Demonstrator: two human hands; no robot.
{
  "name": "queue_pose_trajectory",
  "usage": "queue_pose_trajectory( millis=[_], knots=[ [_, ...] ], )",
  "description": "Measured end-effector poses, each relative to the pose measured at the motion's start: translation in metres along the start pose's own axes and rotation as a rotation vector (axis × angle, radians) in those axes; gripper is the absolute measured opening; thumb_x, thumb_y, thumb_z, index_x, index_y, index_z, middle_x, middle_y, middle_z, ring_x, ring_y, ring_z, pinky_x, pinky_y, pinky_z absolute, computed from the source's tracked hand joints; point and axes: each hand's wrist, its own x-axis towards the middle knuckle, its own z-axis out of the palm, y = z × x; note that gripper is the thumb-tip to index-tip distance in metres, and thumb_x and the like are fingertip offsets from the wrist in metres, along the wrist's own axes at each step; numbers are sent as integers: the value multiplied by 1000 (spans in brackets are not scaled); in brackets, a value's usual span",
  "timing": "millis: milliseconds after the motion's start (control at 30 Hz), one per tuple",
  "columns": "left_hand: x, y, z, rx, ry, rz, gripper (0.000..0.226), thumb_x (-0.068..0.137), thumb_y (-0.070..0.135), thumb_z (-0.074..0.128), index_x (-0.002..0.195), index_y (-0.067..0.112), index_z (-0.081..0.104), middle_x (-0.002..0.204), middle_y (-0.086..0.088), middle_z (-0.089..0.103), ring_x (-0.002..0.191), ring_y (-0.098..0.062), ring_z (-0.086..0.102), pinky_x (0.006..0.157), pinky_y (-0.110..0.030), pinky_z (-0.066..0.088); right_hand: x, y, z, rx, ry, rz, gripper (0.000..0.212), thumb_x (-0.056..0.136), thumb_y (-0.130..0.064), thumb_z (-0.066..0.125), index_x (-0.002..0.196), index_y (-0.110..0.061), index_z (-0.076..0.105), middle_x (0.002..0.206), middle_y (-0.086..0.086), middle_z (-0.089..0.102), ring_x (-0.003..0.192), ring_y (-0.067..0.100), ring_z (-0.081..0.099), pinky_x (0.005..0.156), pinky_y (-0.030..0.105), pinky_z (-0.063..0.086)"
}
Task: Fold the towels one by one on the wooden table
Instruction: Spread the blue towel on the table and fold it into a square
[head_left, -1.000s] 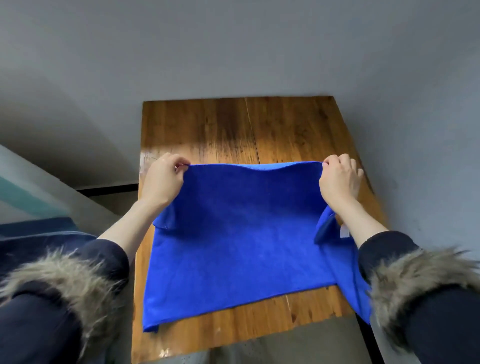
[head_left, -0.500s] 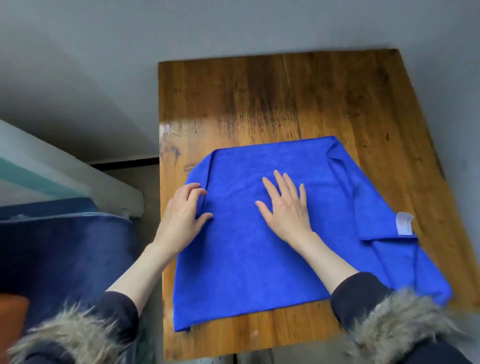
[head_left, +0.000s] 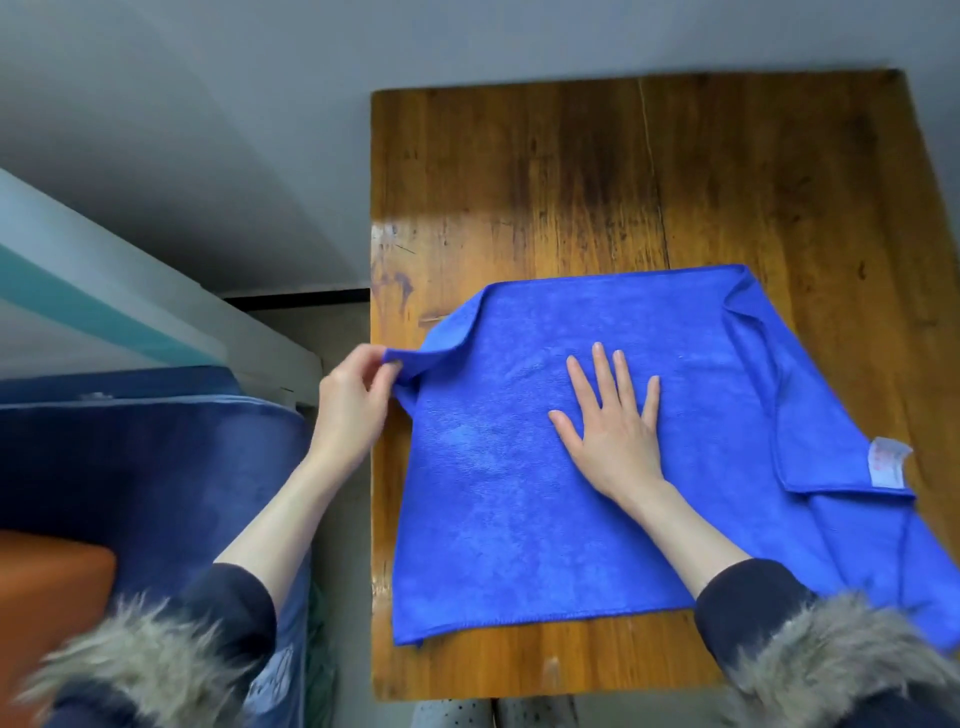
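Head view looks down on a blue towel (head_left: 597, 493) spread over the near half of a wooden table (head_left: 571, 182). Flat on the cloth's middle lies the right hand (head_left: 610, 434), fingers straight and spread, palm pressing down and grasping nothing. Out beyond that hand's thumb side, at the table's left edge, the left hand (head_left: 348, 410) pinches the towel's left corner between thumb and fingertips, lifting it slightly off the wood so a soft ridge runs from the pinch up toward the far edge. On the little-finger side of the right hand, the towel's right portion is folded over itself, and a white care label (head_left: 524, 462) sits on that flap's outer edge, well apart from the hand. Past the label, the cloth drapes toward the table's near right corner. Both forearms emerge from dark sleeves with grey fur cuffs (head_left: 831, 649). Left of the left hand, off the table, sits a dark blue cushioned surface (head_left: 145, 467).
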Motion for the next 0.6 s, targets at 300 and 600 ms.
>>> queue_pose_trajectory(
  millis=[300, 600],
  knots=[
    [75, 19, -37, -35, 166, -110, 14, 92, 19, 52, 100, 16, 63, 91, -4, 68, 75, -10, 56, 76, -27, 47, -1, -12, -12, 5, -44, 55, 64, 95, -52, 28, 149, -29, 2, 157, -2, -12, 143, 18, -17, 113, 55, -7],
    [1, 15, 7, 424, 92, 231, 42, 88, 7, 56, 129, -3, 47, 132, -23, 45, 125, -38, 42, 101, -45, 36, -4, -31, -17, 81, -3, 39, 63, 94, -49, 37, 148, -27, 13, 158, -1, -4, 144, 18, -11, 111, 58, -7]
  ],
)
